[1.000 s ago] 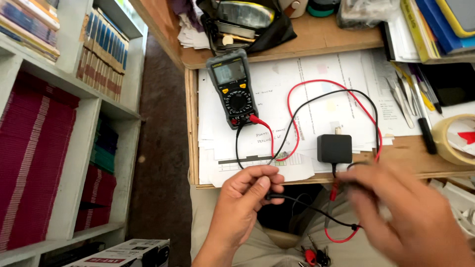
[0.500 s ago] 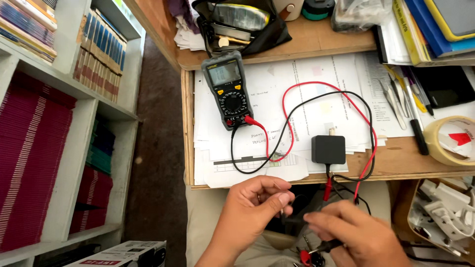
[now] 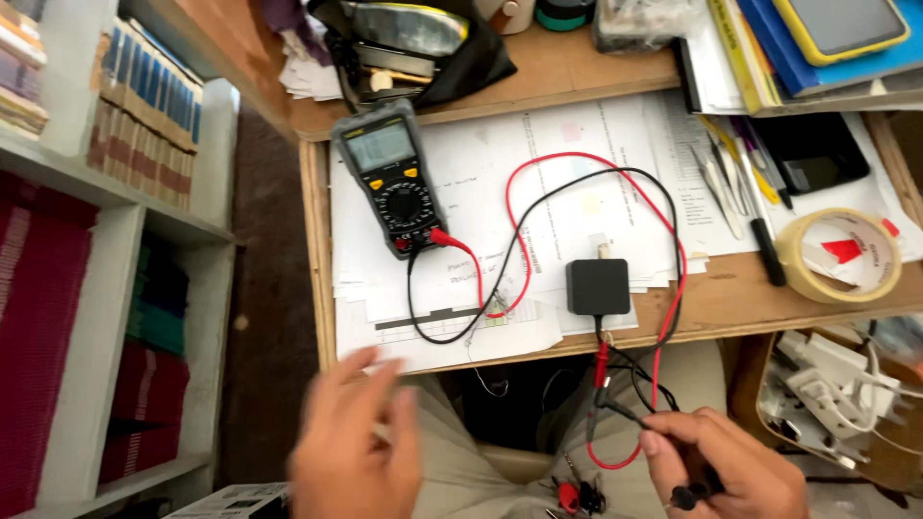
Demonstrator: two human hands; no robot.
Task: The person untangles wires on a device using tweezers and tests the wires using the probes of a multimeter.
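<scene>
A dark multimeter [image 3: 387,173] lies on white papers [image 3: 538,192] on a wooden desk [image 3: 577,72], with a red lead [image 3: 586,163] and a black lead [image 3: 663,250] looping across the sheets. A small black adapter box [image 3: 597,286] sits near the desk's front edge. Below the edge, my right hand [image 3: 723,469] pinches the black probe [image 3: 615,411], and the red probe [image 3: 600,365] hangs beside it. My left hand [image 3: 354,450] hovers blurred at lower left, fingers spread, holding nothing.
A roll of tape [image 3: 838,255] and tweezers and pens [image 3: 735,178] lie at the desk's right. A black pouch [image 3: 404,38] sits at the back. Bookshelves [image 3: 106,240] stand on the left, and a box of white parts [image 3: 832,394] at lower right.
My left hand let go of the wire and moved down and left, opening its fingers. My right hand shifted right and lower, still on the probe. The view tilted slightly.
</scene>
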